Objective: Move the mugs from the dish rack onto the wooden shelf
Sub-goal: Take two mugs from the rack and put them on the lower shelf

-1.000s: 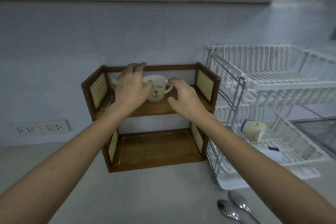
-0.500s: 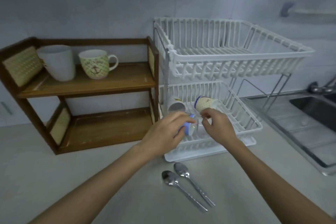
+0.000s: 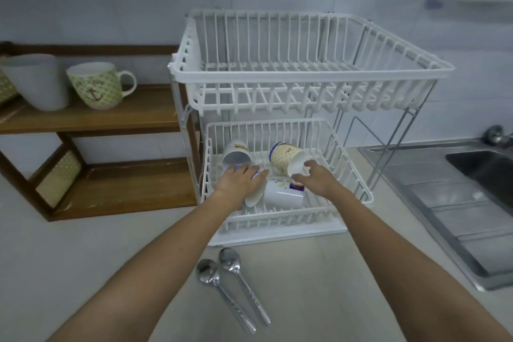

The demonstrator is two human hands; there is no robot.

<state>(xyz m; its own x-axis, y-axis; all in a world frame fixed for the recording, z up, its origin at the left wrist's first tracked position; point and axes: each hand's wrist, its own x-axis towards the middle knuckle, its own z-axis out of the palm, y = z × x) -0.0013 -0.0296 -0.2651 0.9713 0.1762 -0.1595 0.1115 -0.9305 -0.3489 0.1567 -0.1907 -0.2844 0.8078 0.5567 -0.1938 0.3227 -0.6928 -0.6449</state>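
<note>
The white two-tier dish rack (image 3: 358,191) holds several mugs lying on their sides in its lower basket. My left hand (image 3: 240,182) lies palm down over a blue-rimmed white mug (image 3: 252,196), fingers wrapped on it. My right hand (image 3: 316,179) pinches the open rim of a cream patterned mug (image 3: 283,157). A plain white mug (image 3: 236,153) lies at the back left, and another white mug (image 3: 283,196) lies between my hands. On the wooden shelf (image 3: 133,116) to the left, the top board carries a white cup (image 3: 37,82) and a green anchor mug (image 3: 95,86).
Two metal spoons (image 3: 236,289) lie on the counter in front of the rack. A steel sink (image 3: 483,175) with its draining board is at the right. The rack's upper basket (image 3: 305,75) overhangs the lower one. The shelf's bottom board (image 3: 130,186) is bare.
Both hands left the anchor mug on the shelf's top board and came right and down into the rack's lower basket. The view followed them to the rack.
</note>
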